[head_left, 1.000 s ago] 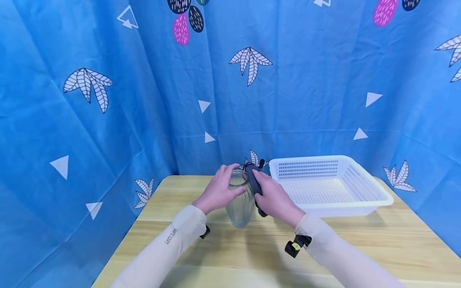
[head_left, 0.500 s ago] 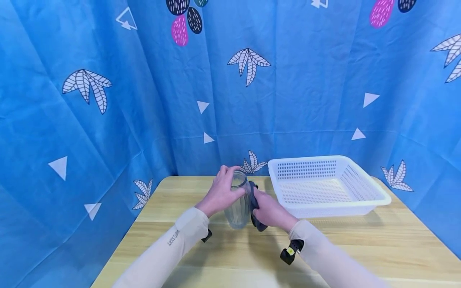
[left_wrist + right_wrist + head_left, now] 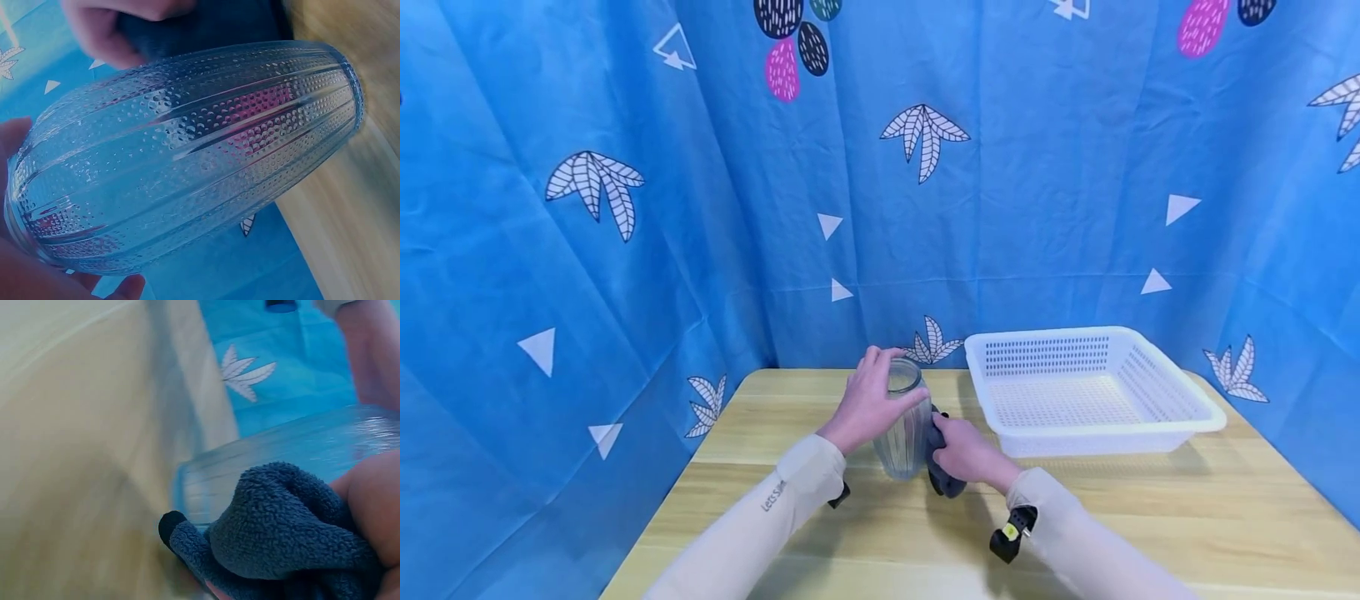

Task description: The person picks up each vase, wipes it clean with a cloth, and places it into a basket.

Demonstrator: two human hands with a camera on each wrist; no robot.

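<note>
A clear glass vase (image 3: 187, 150) with ribs and a dotted texture is held near its mouth by my left hand (image 3: 874, 402), thumb on the near side and fingers round the far side. In the head view the vase (image 3: 901, 442) leans slightly; whether its base touches the table cannot be told. My right hand (image 3: 966, 450) grips a bunched dark grey cloth (image 3: 281, 525) with a fuzzy surface, at the right side of the vase. The left wrist view shows the dark cloth (image 3: 206, 28) against the glass wall. Part of the cloth is hidden by the right hand.
A white perforated plastic basket (image 3: 1097, 429) stands to the right on the light wooden table (image 3: 1150, 517). Behind and to the left hangs a blue patterned curtain (image 3: 1045, 208). Black camera straps (image 3: 1015, 533) sit at the wrists.
My right hand and the cloth have moved down along the vase's right side, from near the rim to near the base. The left hand keeps its hold on the vase near the mouth.
</note>
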